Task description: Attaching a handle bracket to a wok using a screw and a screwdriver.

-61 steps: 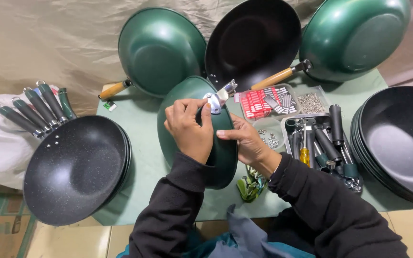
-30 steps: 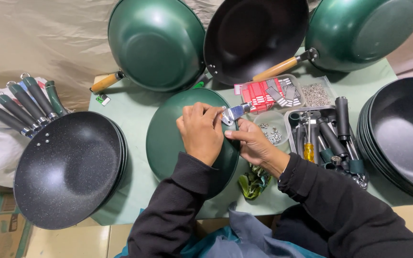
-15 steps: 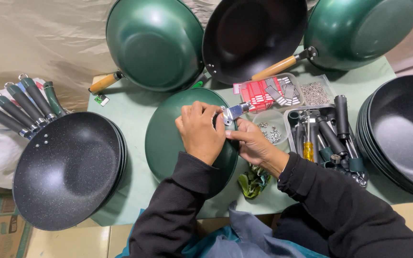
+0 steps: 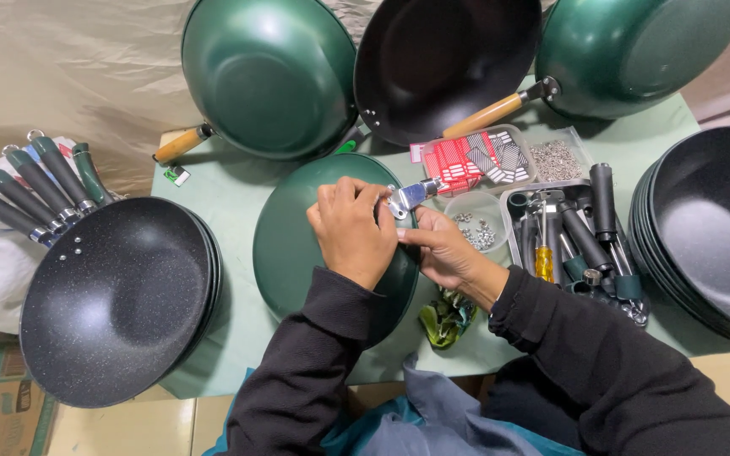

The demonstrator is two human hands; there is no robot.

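Both hands, left hand (image 4: 350, 232) and right hand (image 4: 443, 252), meet over an upturned round green metal pan (image 4: 297, 241), fingers (image 4: 382, 201) pinching its silver metal handle bracket (image 4: 410, 198) at the pan's far rim.

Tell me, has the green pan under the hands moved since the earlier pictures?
Cannot tell: the green pan keeps its place beside the black pan stack; only the camera shifts.

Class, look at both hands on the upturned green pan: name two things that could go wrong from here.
1. The left hand and right hand work at the metal bracket on the green pan; a slip might pinch a finger.
2. The open screw tub sits beside the right hand; a nudge could spill it.
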